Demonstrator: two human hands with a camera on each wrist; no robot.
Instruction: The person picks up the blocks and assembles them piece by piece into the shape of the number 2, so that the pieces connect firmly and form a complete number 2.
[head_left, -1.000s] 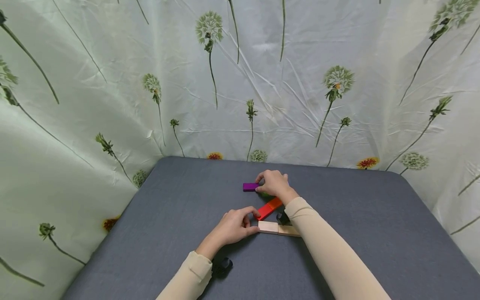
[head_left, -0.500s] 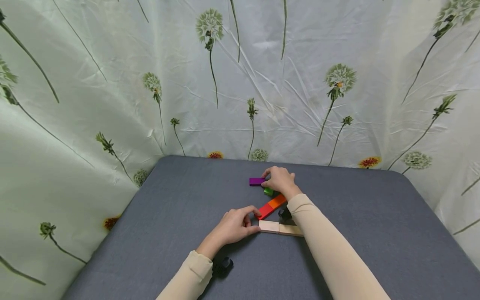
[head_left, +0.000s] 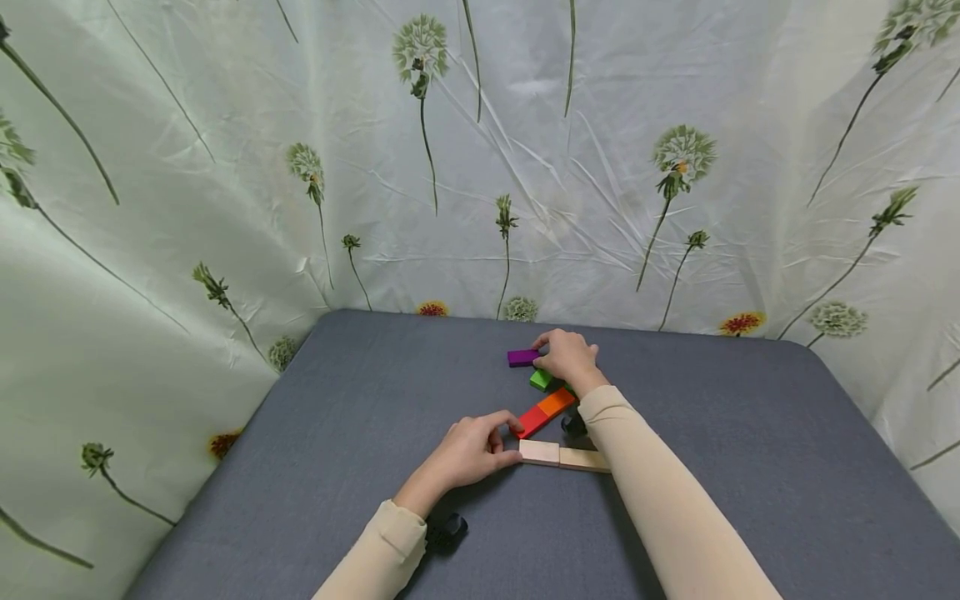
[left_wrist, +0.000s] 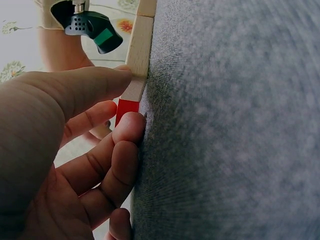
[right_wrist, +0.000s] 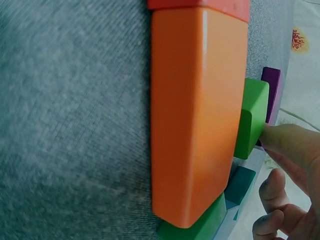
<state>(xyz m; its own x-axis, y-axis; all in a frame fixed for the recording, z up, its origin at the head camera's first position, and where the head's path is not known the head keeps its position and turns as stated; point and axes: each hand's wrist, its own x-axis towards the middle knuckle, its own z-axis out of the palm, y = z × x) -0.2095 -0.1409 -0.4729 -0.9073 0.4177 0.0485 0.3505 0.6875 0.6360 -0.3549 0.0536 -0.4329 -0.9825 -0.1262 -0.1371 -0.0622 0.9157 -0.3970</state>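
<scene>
In the head view my left hand [head_left: 468,450] rests at the left ends of two rows, its index fingertip touching a red block [head_left: 533,421] and its thumb a pale wooden block [head_left: 538,452]. The left wrist view shows that thumb along the pale block [left_wrist: 140,47], over the red block [left_wrist: 128,108]. Farther back, my right hand [head_left: 570,354] pinches the right end of a purple block [head_left: 522,358] between thumb and index finger. A light green block [head_left: 541,380] lies just in front of it. The right wrist view shows the purple block [right_wrist: 270,92] partly hidden.
An orange block [head_left: 557,402] continues the red one diagonally. Another wooden block [head_left: 583,460] extends the pale row under the right sleeve. Green [right_wrist: 200,225] and teal [right_wrist: 240,185] blocks appear near the orange end. Both wrists carry black devices. A patterned curtain borders the grey table [head_left: 360,400].
My right hand has moved right and slightly back with the purple block, which uncovers more of the light green block. The left hand stays almost still at the red and pale blocks.
</scene>
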